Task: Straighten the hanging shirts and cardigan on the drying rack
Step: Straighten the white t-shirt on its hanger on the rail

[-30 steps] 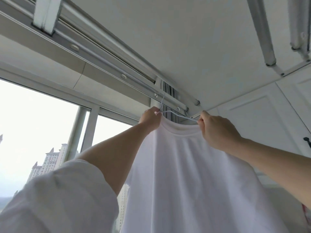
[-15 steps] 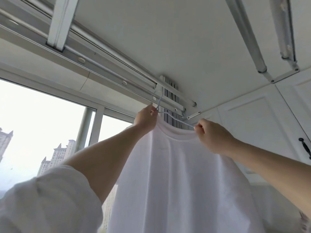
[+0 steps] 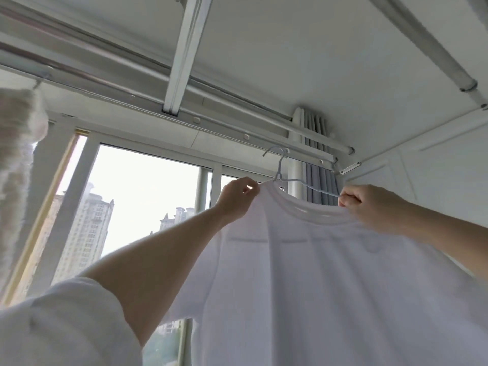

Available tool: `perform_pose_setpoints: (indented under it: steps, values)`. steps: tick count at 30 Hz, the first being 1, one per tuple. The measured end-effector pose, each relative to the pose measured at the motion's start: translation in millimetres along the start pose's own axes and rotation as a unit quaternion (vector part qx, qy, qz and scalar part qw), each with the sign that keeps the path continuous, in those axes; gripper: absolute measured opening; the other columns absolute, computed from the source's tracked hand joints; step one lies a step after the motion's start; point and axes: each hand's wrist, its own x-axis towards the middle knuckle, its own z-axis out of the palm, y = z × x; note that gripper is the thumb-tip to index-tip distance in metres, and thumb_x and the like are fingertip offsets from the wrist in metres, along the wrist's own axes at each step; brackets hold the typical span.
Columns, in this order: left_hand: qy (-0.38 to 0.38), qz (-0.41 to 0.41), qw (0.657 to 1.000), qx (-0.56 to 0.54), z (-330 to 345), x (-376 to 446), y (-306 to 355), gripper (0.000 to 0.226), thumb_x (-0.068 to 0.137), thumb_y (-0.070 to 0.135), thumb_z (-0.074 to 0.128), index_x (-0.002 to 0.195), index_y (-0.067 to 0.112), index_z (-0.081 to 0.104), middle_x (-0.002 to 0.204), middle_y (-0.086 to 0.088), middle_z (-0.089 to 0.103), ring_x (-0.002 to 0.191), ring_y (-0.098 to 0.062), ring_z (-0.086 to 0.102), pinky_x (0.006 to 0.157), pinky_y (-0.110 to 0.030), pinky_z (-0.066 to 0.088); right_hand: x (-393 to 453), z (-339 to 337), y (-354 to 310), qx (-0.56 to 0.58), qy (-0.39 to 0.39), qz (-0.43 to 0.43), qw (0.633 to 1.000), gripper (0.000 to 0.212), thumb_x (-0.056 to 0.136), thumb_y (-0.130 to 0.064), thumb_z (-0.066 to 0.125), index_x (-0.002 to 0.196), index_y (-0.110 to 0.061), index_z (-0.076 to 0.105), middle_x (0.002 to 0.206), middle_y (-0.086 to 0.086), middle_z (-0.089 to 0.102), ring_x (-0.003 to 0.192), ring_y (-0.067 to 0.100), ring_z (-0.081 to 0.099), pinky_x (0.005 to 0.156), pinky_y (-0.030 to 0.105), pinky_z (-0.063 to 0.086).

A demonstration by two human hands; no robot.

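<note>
Collar adjustment proceeding on hanger.
Left hand (image 3: 239,195) and right hand (image 3: 369,204) are pinching the soft white cotton shirt (image 3: 317,286) at its shoulders (light, limp), hanging on the pale-blue wire hanger (image 3: 280,169).

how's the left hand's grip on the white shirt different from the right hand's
The left hand pinches the white shirt at its left shoulder, close under the hanger's neck; the right hand grips the opposite shoulder, where the hanger's arm ends. The left hand sits higher and farther from the camera, the right hand lower and nearer. Both are closed on the fabric beside the collar.
</note>
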Motion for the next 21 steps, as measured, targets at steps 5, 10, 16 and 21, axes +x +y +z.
perform_pose_setpoints:
  steps: [5,10,16,21]
  values:
    - [-0.006,0.011,1.000,-0.003,-23,-25,13,0.021,0.097,0.030,0.057,0.101,0.014,0.071,0.087,-0.004,0.068,0.068,-0.017,0.057,0.062,-0.027,0.045,-3,-1,-31,0.063,-0.070,-0.033,0.995,0.023,0.100,-0.029,0.045,0.088,-0.022,0.064,0.074,-0.004,0.062,0.062,0.015,0.054,0.057,0.028,0.040]
    - [-0.047,0.033,0.997,-0.043,-50,-49,26,0.018,0.093,0.030,0.065,0.093,0.017,0.077,0.081,0.009,0.072,0.063,0.002,0.056,0.058,-0.012,0.043,-12,-2,-83,0.176,-0.106,-0.033,0.978,0.026,0.103,-0.028,0.041,0.096,-0.017,0.064,0.064,0.001,0.060,0.056,0.013,0.061,0.070,0.036,0.055]
    - [-0.052,-0.016,0.997,-0.053,-88,-76,-9,0.014,0.093,0.028,0.065,0.085,0.018,0.072,0.075,0.012,0.064,0.068,-0.007,0.056,0.058,-0.020,0.040,-28,2,-117,0.159,-0.109,0.040,0.981,0.027,0.104,-0.026,0.040,0.090,-0.012,0.059,0.073,0.003,0.069,0.066,0.017,0.065,0.064,0.027,0.051]
    - [-0.065,-0.066,0.995,0.023,-124,-97,-53,0.019,0.098,0.022,0.056,0.097,0.007,0.067,0.098,-0.004,0.068,0.092,-0.023,0.061,0.075,-0.032,0.048,-46,-4,-140,0.084,-0.094,0.082,0.989,0.028,0.104,-0.029,0.041,0.090,-0.015,0.061,0.087,-0.003,0.076,0.057,0.011,0.056,0.054,0.023,0.038]
